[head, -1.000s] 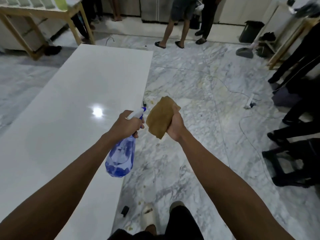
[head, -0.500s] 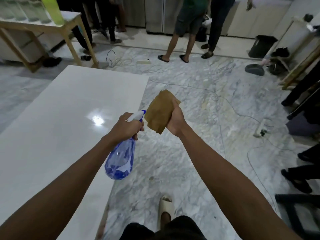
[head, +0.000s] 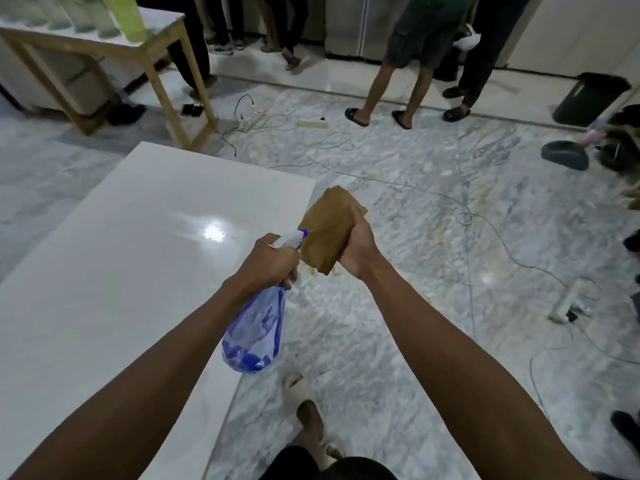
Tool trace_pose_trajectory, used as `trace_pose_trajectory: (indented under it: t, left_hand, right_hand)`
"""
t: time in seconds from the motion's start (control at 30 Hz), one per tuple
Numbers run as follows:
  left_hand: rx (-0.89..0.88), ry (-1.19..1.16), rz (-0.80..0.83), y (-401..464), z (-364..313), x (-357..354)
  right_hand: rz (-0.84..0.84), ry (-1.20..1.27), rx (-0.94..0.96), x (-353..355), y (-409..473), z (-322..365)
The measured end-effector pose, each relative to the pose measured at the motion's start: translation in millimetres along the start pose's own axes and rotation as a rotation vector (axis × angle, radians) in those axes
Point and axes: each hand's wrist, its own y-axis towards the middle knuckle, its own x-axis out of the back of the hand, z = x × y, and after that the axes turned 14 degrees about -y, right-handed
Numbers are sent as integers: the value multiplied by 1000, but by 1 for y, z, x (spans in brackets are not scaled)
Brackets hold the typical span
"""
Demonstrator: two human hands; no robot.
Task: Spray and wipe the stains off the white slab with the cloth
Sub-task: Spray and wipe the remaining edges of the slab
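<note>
The white slab (head: 121, 271) lies on the marble floor at my left, glossy, with a light glare near its middle. My left hand (head: 268, 265) grips the neck of a blue spray bottle (head: 254, 330), whose white nozzle points right at the cloth. My right hand (head: 358, 247) holds a folded brown cloth (head: 327, 226) just beyond the nozzle, over the floor beside the slab's right edge. No stain shows on the slab from here.
Cables (head: 485, 220) and a power strip (head: 566, 301) trail over the floor to the right. A wooden table (head: 152, 53) stands past the slab's far end. Several people (head: 412, 64) stand at the back. A black bin (head: 588, 98) sits far right. My sandalled foot (head: 301, 386) is below.
My view has tilted up and I have stepped along the slab's right edge. The nozzle and the cloth have drawn closer together. Both grips are unchanged.
</note>
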Motion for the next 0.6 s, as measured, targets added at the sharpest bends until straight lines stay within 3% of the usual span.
trace_pose_trajectory:
  t: [0.2,0.37,0.47,0.6]
  left_hand:
    - [-36,40,-16,74,-14,7]
    - [-42,37,-16,121,-30,18]
    - [-42,52,-21,150,-40,20]
    - [-55,70,-52,191,-50,18]
  right_hand:
    - [-69,-42,-118,6,69,-15]
    - [-137,-224,-291,25,122,-74]
    - [-190,-306,-388,23,164,-68]
    - [-315,-471,-152,16,238,-24]
